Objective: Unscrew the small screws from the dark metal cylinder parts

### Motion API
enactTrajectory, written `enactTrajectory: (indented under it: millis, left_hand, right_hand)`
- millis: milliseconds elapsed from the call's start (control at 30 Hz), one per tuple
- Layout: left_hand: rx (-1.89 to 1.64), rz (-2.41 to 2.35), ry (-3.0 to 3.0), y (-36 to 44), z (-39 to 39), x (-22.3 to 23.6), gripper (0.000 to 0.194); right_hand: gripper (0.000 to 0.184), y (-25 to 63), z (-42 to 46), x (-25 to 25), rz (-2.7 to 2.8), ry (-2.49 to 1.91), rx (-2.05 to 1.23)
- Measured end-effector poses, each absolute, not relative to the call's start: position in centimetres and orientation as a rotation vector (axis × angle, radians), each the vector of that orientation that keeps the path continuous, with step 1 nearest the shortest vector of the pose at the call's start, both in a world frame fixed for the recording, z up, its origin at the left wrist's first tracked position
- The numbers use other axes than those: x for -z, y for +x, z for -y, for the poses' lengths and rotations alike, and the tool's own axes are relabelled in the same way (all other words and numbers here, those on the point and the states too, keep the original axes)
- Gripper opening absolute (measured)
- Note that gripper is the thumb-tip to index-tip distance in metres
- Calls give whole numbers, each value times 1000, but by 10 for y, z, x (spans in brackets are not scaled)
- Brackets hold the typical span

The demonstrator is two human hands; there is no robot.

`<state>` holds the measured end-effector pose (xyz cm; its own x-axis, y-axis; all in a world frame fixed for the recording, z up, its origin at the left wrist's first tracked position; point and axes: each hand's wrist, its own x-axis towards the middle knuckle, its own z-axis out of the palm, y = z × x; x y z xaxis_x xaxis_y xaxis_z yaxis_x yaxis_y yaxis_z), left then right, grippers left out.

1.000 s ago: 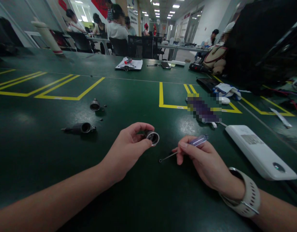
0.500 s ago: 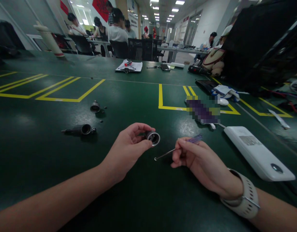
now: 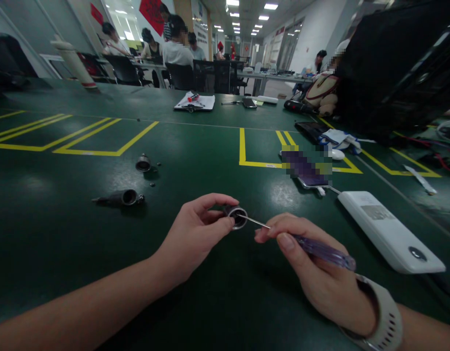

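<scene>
My left hand point(image 3: 199, 234) pinches a round, hollow metal part point(image 3: 240, 223) between thumb and fingers, its open end turned to the right. My right hand point(image 3: 308, 258) is closed on a screwdriver with a clear purple handle point(image 3: 325, 251). The thin shaft runs leftward into the mouth of the metal part; its tip is hidden inside. To the left lies a dark, tapered metal housing point(image 3: 122, 197) with a hollow end. Behind that housing sits a small dark cup-shaped part point(image 3: 143, 163), with a few tiny pieces point(image 3: 152, 185) beside it.
A white power bank point(image 3: 389, 231) lies to the right, cabled to a phone point(image 3: 305, 170). Yellow tape point(image 3: 254, 164) marks the green table. Farther back are a clipboard point(image 3: 195, 102), another phone point(image 3: 249, 103) and a large black bag point(image 3: 389, 68). People sit at tables beyond.
My right hand has turned the screwdriver round, and its tip has gone from low beside the metal part into its opening. My left hand has shifted slightly right and down with the part.
</scene>
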<state>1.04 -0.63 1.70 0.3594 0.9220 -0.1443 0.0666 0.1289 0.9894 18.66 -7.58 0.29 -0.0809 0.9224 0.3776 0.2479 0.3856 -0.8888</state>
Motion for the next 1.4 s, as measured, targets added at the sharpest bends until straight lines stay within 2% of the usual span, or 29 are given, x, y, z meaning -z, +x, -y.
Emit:
enactTrajectory:
  millis: [1000,1400]
  left_hand:
    - [-833,-1064,1315,13,11,-20,24]
    - [-828,-1074,1328,12,10,-20,26]
  right_hand:
    - [18,183,76,-6,1765,-1059,-661]
    - [14,185,75,-7,1621,-1141,-801]
